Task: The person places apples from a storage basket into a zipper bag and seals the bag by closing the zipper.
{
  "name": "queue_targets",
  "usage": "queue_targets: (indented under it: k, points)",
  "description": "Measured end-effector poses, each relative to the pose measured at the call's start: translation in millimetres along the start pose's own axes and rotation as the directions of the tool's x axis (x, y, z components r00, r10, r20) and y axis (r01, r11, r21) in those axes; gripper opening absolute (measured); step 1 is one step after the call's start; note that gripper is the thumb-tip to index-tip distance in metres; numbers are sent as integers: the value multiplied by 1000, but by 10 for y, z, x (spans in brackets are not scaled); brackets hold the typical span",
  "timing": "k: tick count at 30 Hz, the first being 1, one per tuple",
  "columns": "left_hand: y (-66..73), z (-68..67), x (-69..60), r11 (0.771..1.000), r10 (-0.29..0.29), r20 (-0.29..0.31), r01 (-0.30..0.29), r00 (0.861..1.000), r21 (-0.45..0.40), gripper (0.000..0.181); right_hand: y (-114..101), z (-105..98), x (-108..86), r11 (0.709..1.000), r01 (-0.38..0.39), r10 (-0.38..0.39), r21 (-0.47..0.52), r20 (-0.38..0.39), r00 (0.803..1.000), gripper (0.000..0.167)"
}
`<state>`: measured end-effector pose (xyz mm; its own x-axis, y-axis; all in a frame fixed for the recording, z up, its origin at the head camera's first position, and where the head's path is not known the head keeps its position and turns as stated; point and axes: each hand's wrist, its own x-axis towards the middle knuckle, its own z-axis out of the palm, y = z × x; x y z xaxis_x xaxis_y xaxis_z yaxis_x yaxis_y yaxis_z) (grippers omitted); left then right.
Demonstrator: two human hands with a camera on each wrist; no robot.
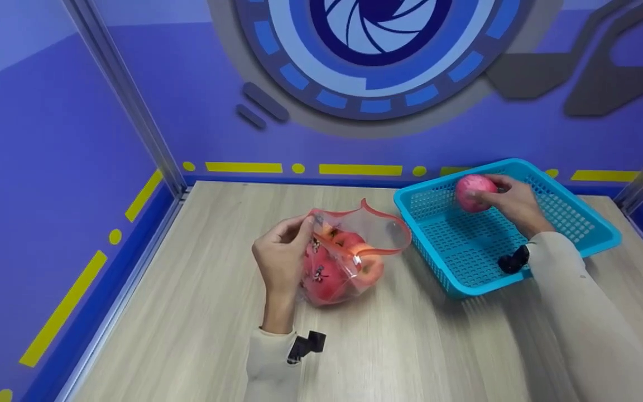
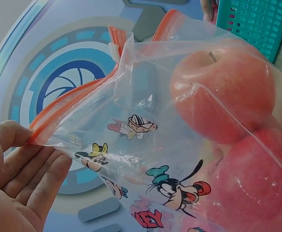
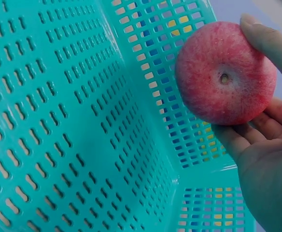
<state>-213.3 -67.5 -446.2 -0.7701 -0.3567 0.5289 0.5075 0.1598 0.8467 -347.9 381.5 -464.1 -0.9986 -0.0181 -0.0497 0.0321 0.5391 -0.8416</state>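
Observation:
A clear zip bag with an orange-red rim and printed cartoon figures stands on the table, its mouth spread toward the right. Several red apples lie inside it. My left hand pinches the bag's rim at its left corner between thumb and fingers. In my right hand is a single red apple, gripped between thumb and fingers. That apple is up inside the turquoise basket, above its floor near the back wall. The right wrist view shows no other fruit in the visible part of the basket.
The basket stands at the right on a light wood table, a short way from the bag. Behind the table rises a blue-purple printed wall with yellow dashes. A metal post marks the left back corner.

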Motion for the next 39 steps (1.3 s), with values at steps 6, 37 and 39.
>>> queue_targets:
  k: [6,37,39]
  points:
    - [0,5,0,1000,-4,-3,4,1000,6,11,-76,16,-2,999,19,-18,36,-43,999,96]
    - [8,-8,2,1000,-8,0,8,1000,10,10,-887,520,-415,917,316,-280,243,-171,945,68]
    - [9,-6,3,1000,-15,-5,15,1000,11,10,-907,566,-466,906,340,-303,250,-176,937,66]
